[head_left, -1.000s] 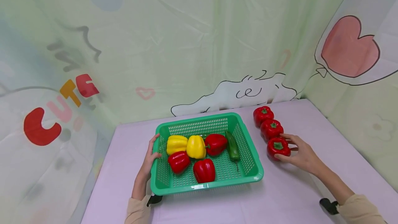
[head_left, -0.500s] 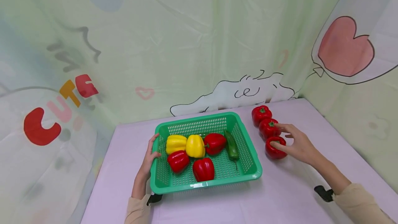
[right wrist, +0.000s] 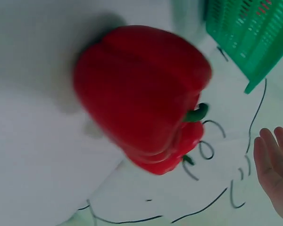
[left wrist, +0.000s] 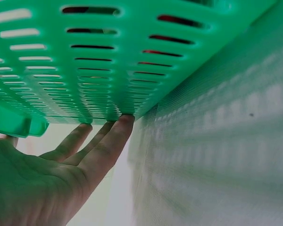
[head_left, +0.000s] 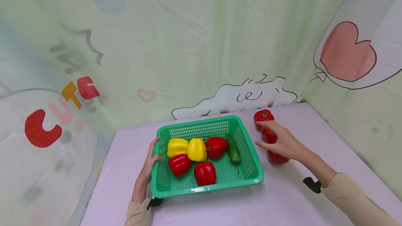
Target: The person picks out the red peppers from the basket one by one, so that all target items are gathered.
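Note:
My left hand [head_left: 149,166] grips the left end of a green slotted basket [head_left: 226,186]; its thumb lies over the rim. In the left wrist view the fingers of this left hand [left wrist: 42,181] reach along the basket's outer wall [left wrist: 52,44]. My right hand [head_left: 284,143] hovers above a row of red bell peppers, thumb and fingers spread apart, holding nothing. The far bell pepper [head_left: 263,115] shows most; the hand partly covers the middle bell pepper [head_left: 268,135] and the near bell pepper [head_left: 277,158]. The right wrist view shows a large bell pepper [right wrist: 139,89] below the hand [right wrist: 276,172].
Inside the basket lie two yellow bell peppers [head_left: 197,150], several red bell peppers [head_left: 205,173] and a long green pepper [head_left: 233,149]. A pale lilac cloth [head_left: 279,198] covers the table. A printed curtain [head_left: 176,51] hangs behind and at both sides.
My right hand has let go of the near bell pepper and moved left and up over the row. The left hand and basket stay in place.

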A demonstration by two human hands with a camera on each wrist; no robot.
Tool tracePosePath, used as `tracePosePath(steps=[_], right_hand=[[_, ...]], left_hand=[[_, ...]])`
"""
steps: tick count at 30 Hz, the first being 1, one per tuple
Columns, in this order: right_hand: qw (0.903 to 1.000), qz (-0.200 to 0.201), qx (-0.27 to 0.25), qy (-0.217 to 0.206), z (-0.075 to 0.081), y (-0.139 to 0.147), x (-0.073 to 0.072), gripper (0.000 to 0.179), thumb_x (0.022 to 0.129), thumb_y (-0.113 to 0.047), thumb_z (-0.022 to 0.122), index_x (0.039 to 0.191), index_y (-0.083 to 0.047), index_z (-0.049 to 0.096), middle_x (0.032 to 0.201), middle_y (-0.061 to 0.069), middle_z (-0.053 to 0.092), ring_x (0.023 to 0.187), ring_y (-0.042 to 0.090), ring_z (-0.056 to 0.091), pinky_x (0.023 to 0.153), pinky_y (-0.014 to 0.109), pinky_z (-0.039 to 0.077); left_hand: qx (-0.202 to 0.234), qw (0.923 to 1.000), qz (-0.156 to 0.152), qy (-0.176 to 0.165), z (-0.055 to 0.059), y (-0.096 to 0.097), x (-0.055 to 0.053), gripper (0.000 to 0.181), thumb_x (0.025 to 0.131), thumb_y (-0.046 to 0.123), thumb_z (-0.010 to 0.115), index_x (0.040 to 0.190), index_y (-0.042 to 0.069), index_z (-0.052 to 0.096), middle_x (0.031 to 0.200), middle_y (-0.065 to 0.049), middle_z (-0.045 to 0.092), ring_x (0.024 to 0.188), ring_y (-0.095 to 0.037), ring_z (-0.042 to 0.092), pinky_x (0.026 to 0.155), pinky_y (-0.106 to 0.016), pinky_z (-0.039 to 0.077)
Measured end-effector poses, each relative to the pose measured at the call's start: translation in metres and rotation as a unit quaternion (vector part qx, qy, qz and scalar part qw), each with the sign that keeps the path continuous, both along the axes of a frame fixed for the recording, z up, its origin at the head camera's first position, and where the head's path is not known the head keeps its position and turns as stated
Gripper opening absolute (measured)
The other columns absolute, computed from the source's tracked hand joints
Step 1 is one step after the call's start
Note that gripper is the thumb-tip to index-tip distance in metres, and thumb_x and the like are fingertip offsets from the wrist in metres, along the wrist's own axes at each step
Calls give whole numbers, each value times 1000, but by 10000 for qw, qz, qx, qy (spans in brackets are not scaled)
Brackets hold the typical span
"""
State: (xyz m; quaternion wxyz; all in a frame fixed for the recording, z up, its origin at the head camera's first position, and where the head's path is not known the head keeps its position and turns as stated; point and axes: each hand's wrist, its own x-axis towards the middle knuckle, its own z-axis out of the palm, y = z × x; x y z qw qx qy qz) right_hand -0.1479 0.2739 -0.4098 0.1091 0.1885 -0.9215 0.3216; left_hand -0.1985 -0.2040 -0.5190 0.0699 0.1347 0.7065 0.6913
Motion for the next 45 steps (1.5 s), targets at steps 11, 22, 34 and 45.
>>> tracePosePath(steps=[11,22,34,45], right_hand=[[9938,848,467,-551,19,-42,-19,72,78,-29,81,140,-7,51,139,12,53,126,35,49,88,53,51],[9596,1765,1545,-1555,27,-77,-40,73,81,-35,76,142,-7,49,138,14,52,120,32,53,87,46,53],[9336,1992,2006,-2200,30,-114,-76,72,84,-38,73,143,-6,48,145,17,48,132,36,43,102,54,41],[9155,2100,2064,-2740,17,-136,-94,73,82,-30,77,144,-6,46,145,16,46,131,36,42,99,51,45]], left_hand=[[-66,9999,103,59,0,1,1,77,83,3,36,156,20,16,159,-15,13,133,-42,30,97,-49,42],[-115,9999,74,55,3,-3,3,77,82,2,36,155,18,16,159,-16,13,132,-42,30,93,-47,45],[-91,9999,-2,50,-1,1,1,77,83,3,35,156,20,15,159,-16,12,133,-43,29,94,-48,44],[-86,9999,69,77,1,2,0,77,83,2,37,156,19,16,159,-15,12,133,-42,30,96,-50,43]])
